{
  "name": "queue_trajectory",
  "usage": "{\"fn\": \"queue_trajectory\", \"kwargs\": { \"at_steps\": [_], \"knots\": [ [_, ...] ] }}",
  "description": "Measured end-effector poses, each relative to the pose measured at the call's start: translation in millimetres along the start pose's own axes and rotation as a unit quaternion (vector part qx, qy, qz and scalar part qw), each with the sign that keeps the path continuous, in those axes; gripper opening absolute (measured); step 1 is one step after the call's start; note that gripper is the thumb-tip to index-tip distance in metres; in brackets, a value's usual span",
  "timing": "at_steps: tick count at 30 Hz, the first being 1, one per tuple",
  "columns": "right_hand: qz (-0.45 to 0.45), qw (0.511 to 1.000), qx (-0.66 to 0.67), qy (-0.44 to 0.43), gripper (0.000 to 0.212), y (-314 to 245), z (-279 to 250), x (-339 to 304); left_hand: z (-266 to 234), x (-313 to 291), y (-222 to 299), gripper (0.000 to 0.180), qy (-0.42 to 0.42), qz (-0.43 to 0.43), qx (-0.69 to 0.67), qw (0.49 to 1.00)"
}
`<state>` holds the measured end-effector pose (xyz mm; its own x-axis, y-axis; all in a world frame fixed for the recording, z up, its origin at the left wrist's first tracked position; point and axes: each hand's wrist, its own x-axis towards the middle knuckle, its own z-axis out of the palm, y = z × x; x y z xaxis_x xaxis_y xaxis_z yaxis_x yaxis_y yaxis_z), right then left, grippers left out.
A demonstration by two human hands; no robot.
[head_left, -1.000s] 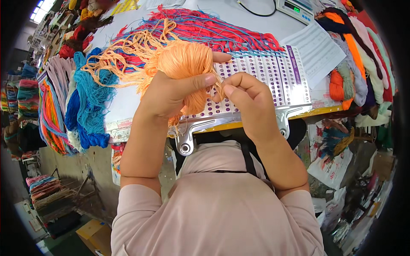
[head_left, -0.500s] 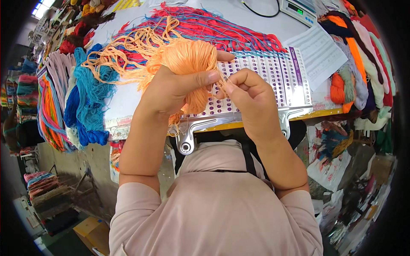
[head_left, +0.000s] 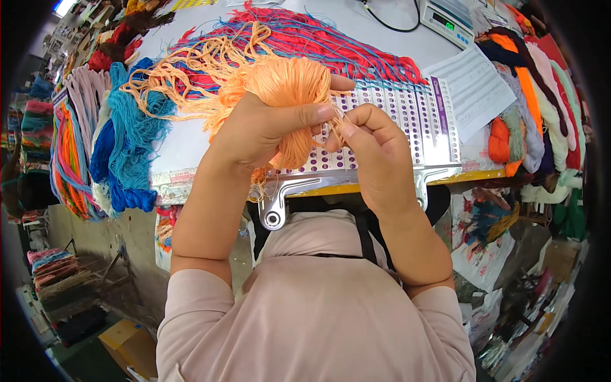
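My left hand [head_left: 264, 127] is closed around a thick hank of peach-orange thread [head_left: 289, 83], its thumb pressed on the near end. Loose loops of the same thread trail off to the left across the table. Beside it, my right hand [head_left: 372, 143] pinches a few thin strands [head_left: 337, 124] drawn from the hank's end, thumb against curled forefinger. Under both hands lies a white card with rows of punched holes [head_left: 382, 102], in a metal frame [head_left: 280, 204] at the table edge. Red, blue and purple threads [head_left: 356, 54] hang on the card's far side.
Blue and turquoise hanks [head_left: 124, 153] lie at the left edge of the table, next to multicoloured ones [head_left: 70, 159]. A digital scale [head_left: 445, 22] and a printed sheet [head_left: 474, 92] are at the far right. More yarn hanks [head_left: 534, 95] drape over the right end.
Both hands stay close together at the hank's end, with the right fingers still pinching strands. The hank has shifted slightly right, and the whole view has moved a little.
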<state>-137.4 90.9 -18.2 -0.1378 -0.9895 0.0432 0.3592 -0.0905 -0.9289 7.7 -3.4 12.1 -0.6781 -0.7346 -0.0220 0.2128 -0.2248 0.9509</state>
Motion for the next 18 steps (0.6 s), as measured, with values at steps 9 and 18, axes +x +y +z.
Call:
{"fn": "queue_trajectory", "kwargs": {
  "at_steps": [9,18],
  "knots": [
    [0.032,0.997,-0.033,-0.063,0.013,-48,-133,13,-81,16,-12,0.034,-0.196,-0.131,-0.041,0.971],
    [-0.096,0.877,0.158,0.444,0.031,-252,-605,-158,-225,8,38,0.021,0.353,-0.056,-0.137,0.924]
  ]
}}
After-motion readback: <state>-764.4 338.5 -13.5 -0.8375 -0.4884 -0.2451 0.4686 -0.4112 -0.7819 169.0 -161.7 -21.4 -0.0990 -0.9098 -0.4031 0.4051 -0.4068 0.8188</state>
